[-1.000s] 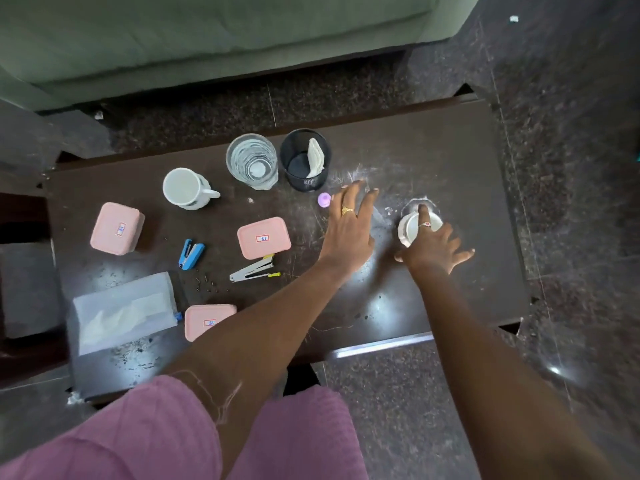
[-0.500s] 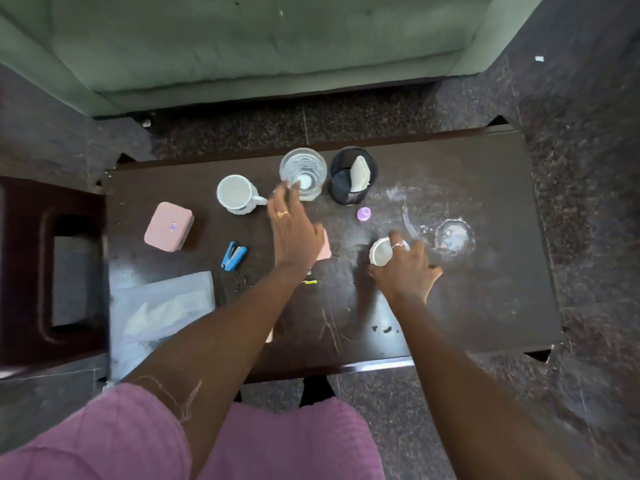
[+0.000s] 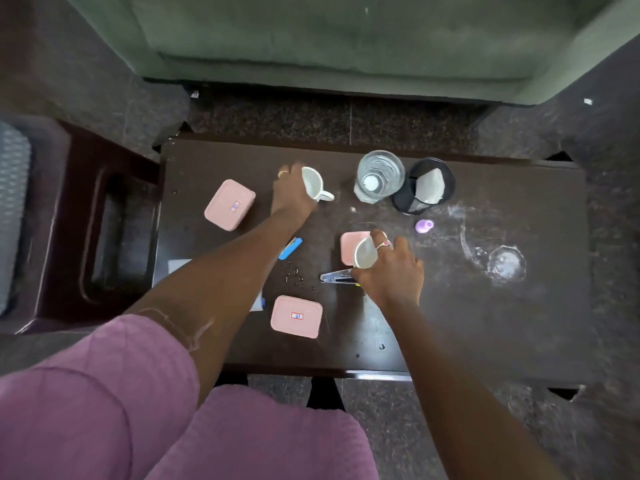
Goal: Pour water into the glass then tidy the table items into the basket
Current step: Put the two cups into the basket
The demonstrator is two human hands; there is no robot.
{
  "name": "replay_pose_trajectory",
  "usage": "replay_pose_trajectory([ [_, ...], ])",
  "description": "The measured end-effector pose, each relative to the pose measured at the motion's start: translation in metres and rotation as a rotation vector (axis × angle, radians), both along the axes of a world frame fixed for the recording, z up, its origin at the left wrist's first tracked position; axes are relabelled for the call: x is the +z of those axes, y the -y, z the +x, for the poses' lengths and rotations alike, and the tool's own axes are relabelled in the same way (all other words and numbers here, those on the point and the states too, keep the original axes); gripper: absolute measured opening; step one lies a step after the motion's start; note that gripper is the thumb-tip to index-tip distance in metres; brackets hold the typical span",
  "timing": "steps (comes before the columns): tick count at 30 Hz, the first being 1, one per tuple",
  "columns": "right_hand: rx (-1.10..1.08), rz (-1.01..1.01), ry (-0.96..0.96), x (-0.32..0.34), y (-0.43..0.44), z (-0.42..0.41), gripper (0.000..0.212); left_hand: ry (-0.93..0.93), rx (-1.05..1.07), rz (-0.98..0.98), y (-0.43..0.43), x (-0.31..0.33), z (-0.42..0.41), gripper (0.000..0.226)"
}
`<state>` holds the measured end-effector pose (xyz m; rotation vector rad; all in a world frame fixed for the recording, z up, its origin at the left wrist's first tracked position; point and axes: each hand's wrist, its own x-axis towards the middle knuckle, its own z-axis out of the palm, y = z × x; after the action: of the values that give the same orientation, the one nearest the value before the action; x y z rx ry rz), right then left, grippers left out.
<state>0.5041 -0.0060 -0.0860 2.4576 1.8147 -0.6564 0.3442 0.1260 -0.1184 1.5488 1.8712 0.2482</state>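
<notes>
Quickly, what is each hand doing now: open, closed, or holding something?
Left hand: closed on the white mug, tilting it.
Right hand: closed on a small white cup.

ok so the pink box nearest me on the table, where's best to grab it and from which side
Take the nearest pink box from straight above, fingers and thumb across its two longer sides. It lies flat with its lid up and is low and rounded, so there is no handle or rim to hook. The table around it is bare. Both the left hand and the right hand already hold cups.
</notes>
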Motion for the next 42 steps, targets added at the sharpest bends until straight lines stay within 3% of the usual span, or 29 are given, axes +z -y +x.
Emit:
replay_pose_trajectory([
  [8,0.138,0.106,-0.037,0.026,-0.051,-0.081,0.077,0.199,0.138,0.132,0.004,0.027,-0.059,0.072],
  [12,0.24,0.182,-0.099,0.05,-0.096,-0.15,0.074,0.199,0.332,0.254,0.001,0.07,-0.129,0.066],
  [19,0.469,0.351,-0.308,0.102,-0.164,-0.317,0.07,-0.054,0.745,0.459,-0.007,0.136,-0.298,0.059],
  [24,0.64,0.281,-0.466,0.123,-0.194,-0.436,0.071,-0.131,1.036,0.363,-0.008,0.139,-0.4,0.07],
  [32,0.726,0.07,-0.473,0.103,-0.208,-0.547,0.078,0.082,1.412,0.213,-0.026,0.107,-0.472,0.068],
  [39,0.64,-0.063,-0.47,0.068,-0.207,-0.582,0.068,0.091,1.59,0.048,-0.046,0.092,-0.502,0.062],
  [42,0.677,-0.089,-0.488,0.058,-0.208,-0.594,0.049,0.113,1.644,0.064,-0.055,0.086,-0.513,0.06],
])
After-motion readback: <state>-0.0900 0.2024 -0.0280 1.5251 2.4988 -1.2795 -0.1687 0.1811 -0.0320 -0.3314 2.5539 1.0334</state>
